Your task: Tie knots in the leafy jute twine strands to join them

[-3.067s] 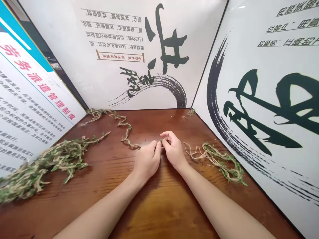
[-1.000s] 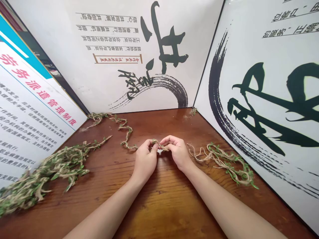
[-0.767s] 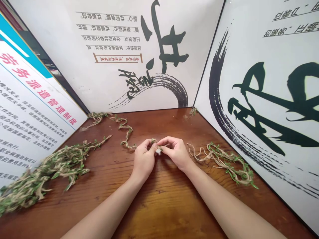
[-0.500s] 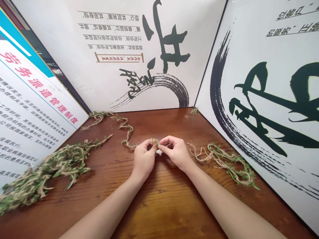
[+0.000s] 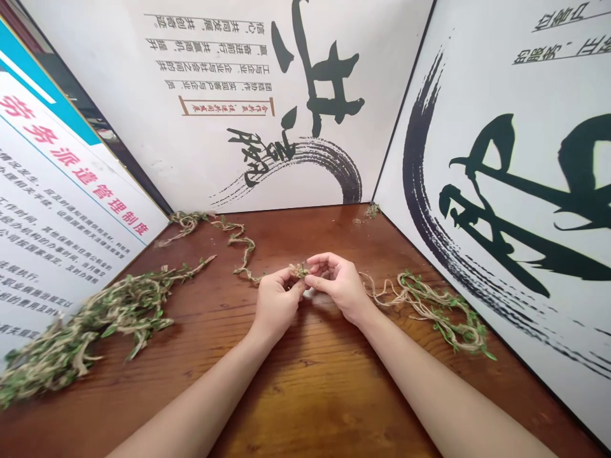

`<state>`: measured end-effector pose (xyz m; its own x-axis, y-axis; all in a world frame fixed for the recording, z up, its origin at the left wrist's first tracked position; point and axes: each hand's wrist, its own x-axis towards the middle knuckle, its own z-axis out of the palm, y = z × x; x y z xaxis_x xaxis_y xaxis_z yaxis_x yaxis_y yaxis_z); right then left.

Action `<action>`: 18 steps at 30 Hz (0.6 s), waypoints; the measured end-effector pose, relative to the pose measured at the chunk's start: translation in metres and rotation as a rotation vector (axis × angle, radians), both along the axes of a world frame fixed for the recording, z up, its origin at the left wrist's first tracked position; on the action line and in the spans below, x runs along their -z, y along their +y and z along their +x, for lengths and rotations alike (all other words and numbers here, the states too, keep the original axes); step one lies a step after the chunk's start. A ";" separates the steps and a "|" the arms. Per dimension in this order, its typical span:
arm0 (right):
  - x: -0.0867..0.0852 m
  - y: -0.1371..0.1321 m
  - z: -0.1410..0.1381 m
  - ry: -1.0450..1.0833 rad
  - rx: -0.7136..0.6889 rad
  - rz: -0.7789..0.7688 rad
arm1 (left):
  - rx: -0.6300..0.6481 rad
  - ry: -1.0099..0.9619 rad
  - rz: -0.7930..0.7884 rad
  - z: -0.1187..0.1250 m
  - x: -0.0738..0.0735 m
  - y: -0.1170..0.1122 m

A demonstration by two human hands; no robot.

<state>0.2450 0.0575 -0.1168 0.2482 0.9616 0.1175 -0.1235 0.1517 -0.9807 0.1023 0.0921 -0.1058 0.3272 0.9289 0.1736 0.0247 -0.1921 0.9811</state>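
A small tangle of leafy twine (image 5: 299, 271), tan with green bits, shows between my two hands over the middle of the table. My left hand (image 5: 277, 305) is closed, pinching the tangle between thumb and fingers. From its far side a wavy length of leafy twine (image 5: 245, 251) runs back along the table to the far left corner. My right hand (image 5: 338, 286) touches the tangle's right side with thumb and bent fingers. The fingertips partly hide the tangle.
A large heap of leafy twine (image 5: 95, 324) lies at the left. Looser leafy strands (image 5: 443, 312) lie at the right. Small scraps (image 5: 372, 210) sit at the back corner. White printed panels (image 5: 200, 152) wall in the brown wooden table (image 5: 305, 394).
My right index finger has lifted and the fingers have spread a little, so more of the twine tangle shows. My left hand has barely moved.
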 end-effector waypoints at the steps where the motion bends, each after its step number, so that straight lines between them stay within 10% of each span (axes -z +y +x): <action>1: 0.000 0.000 0.000 -0.007 -0.014 -0.013 | 0.004 -0.008 0.000 0.000 0.000 0.000; 18: 0.000 0.000 -0.006 -0.131 0.141 0.023 | -0.074 0.113 0.045 0.003 0.003 -0.003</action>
